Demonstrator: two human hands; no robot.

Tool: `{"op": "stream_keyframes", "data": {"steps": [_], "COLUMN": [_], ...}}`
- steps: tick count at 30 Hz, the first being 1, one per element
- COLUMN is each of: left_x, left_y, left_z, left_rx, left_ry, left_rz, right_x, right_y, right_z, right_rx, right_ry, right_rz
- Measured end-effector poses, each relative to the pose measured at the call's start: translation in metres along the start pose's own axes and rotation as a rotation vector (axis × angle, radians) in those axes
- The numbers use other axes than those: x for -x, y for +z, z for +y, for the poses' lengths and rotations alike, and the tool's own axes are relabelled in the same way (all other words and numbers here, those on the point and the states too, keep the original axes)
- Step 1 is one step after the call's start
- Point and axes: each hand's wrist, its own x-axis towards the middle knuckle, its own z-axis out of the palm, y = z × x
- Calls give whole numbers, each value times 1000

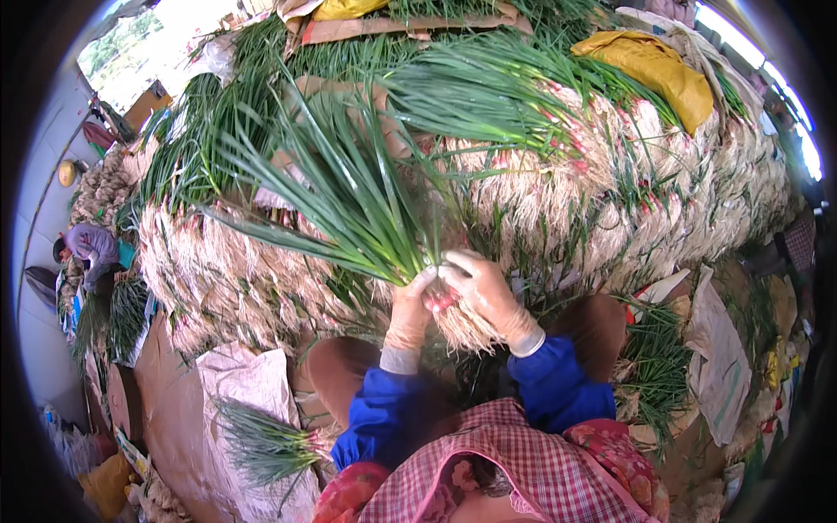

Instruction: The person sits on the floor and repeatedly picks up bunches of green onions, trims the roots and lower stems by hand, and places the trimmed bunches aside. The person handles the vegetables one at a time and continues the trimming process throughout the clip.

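Observation:
A bunch of green onions (366,216) with long green leaves, reddish bulbs and pale roots is held above my knees. My left hand (412,307), in a thin pale glove, grips its stems just above the bulbs. My right hand (480,294), gloved likewise, is at the right side of the stems and bulbs, its fingers bent; whether they pinch a leaf or stem is hard to tell. Behind the hands rises a large heap of green onions (222,261), roots facing me. A loose bunch (497,98) lies on top of it.
At lower left, a small bunch of green onions (268,441) rests on a pale woven sack (245,376). More green onions (654,366) and a whitish sack (719,366) lie at the right. A yellow sack (644,68) covers part of the heap. Another person (91,248) bends at far left.

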Motion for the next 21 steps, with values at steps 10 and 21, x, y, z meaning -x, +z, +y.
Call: {"op": "stream_keyframes", "data": {"steps": [10,21], "left_x": [10,15], "left_y": [6,19], "left_z": [8,13], "left_rx": [-148,-247], "left_ry": [-39,-55], "left_rz": [-93,-37], "right_x": [-15,-30], "right_y": [7,19], "right_z": [7,38], "right_rx": [431,-1099], "right_ry": [-155,380], "right_rz": [193,93]}}
